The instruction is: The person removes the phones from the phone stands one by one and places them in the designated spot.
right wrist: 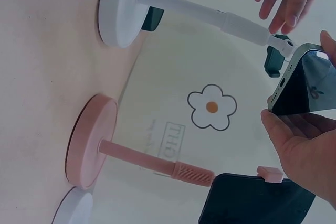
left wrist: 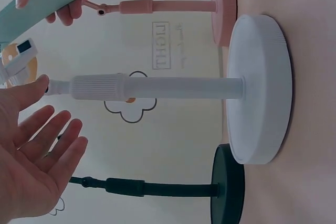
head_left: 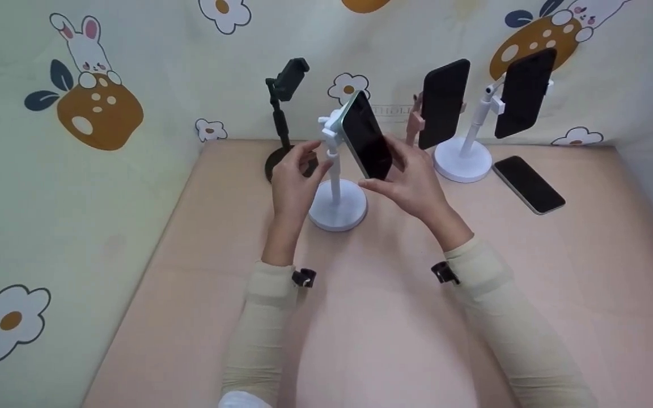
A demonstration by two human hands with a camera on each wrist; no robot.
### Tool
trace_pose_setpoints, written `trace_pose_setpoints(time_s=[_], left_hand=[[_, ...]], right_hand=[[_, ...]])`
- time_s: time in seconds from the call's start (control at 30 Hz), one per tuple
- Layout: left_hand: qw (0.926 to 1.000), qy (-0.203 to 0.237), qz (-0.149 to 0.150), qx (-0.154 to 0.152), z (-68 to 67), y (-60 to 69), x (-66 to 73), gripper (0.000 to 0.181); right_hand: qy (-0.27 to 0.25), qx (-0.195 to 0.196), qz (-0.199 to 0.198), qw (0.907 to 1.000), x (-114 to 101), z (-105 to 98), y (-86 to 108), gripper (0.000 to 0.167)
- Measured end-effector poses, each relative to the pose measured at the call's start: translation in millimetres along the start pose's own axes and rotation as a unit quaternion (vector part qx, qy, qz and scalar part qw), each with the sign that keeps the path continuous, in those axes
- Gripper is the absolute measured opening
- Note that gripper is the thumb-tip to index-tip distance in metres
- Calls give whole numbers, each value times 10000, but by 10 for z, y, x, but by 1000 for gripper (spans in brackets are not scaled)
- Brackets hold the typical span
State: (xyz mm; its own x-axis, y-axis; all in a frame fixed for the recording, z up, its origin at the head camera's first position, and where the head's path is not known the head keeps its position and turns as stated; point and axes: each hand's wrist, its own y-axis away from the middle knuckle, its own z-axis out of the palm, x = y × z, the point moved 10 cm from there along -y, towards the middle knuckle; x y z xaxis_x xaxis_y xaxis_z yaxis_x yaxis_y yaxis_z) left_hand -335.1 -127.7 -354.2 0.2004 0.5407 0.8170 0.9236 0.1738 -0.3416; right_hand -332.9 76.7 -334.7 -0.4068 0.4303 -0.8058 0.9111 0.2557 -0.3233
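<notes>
1. The right hand [head_left: 415, 182] grips the low end of a phone [head_left: 367, 139], with its thumb and fingers round it
2. The phone is tilted, up at the clip [head_left: 334, 119] of a white stand [head_left: 335, 190]; I cannot tell if the clip holds it
3. The left hand [head_left: 295, 184] is loose and grips nothing, thumb by the neck of that stand
4. A black stand [head_left: 281, 123] is behind, to the left
5. To the right, a pink stand [right wrist: 137, 156] and a second white stand [head_left: 463, 162] hold phones, and a flat phone [head_left: 529, 185] lies on the table [head_left: 383, 340]
</notes>
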Motion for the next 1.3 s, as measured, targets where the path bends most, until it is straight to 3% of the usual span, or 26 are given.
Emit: trace_pose_setpoints(time_s=[0.3,0.47,0.83,1.17,1.3], left_hand=[[9982,371,-304,-353,233,-75,-187,51],[9971,555,-282,-431,307,-81,-205,52],[9960,557,-469,-516,414,-107,-271,49],[9978,514,-193,-375,408,-120,-206,34],[9981,464,-221,-348,410,-118,-195,33]], right_hand=[[84,19,-92,9999,23,-8,23,81],[-29,7,-96,9999,52,-7,26,81],[4,40,-70,10000,118,-18,42,80],[96,45,220,9997,233,-31,72,83],[23,14,236,9997,254,-40,78,82]])
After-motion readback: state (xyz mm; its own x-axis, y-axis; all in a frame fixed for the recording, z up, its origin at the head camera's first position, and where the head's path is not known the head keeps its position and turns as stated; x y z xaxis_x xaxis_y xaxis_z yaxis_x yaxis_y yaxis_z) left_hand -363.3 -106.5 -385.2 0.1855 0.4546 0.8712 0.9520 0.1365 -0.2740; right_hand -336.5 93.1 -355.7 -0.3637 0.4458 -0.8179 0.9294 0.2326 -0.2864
